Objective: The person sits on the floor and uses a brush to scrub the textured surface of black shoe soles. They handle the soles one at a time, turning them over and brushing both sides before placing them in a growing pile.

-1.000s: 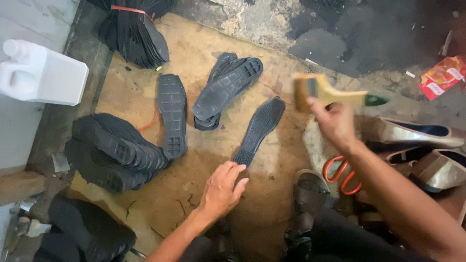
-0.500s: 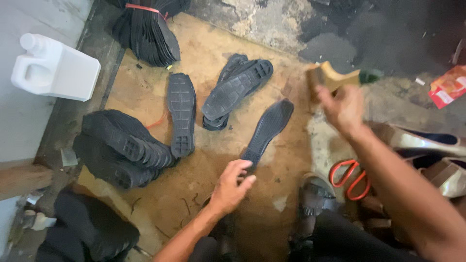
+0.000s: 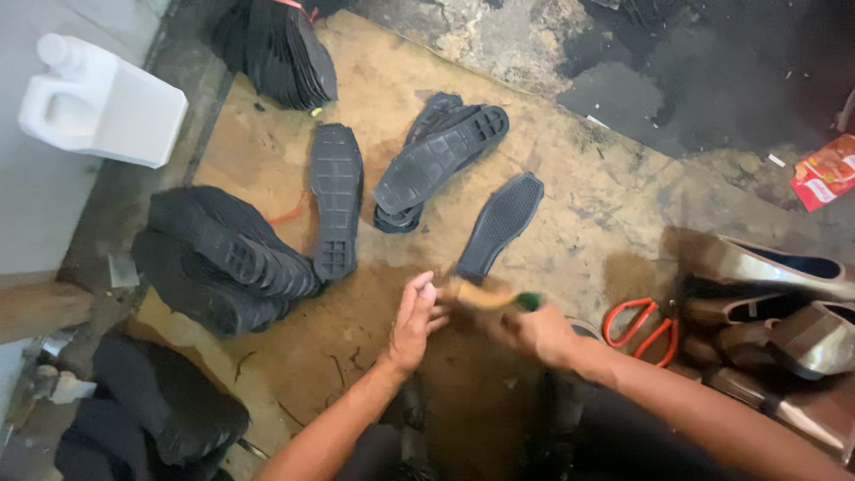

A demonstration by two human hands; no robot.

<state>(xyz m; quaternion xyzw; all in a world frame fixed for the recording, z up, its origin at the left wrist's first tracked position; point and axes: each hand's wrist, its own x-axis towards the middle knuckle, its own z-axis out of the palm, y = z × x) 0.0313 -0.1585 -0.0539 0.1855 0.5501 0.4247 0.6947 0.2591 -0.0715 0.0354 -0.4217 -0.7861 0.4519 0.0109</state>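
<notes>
Left hand: held open and flat at lower centre, fingertips touching the near end of the sole; nothing is gripped.
Right hand: closed on the brush.
Change: the brush, raised at upper right a second ago, is now brought down beside the left hand.
Sole: unmoved, centre of board.
Nearby: scissors at right.

A stained tan plywood board lies on a rough, dark, blotched concrete floor, with a pale grey smooth slab along the left edge, all under dim, even light.
</notes>
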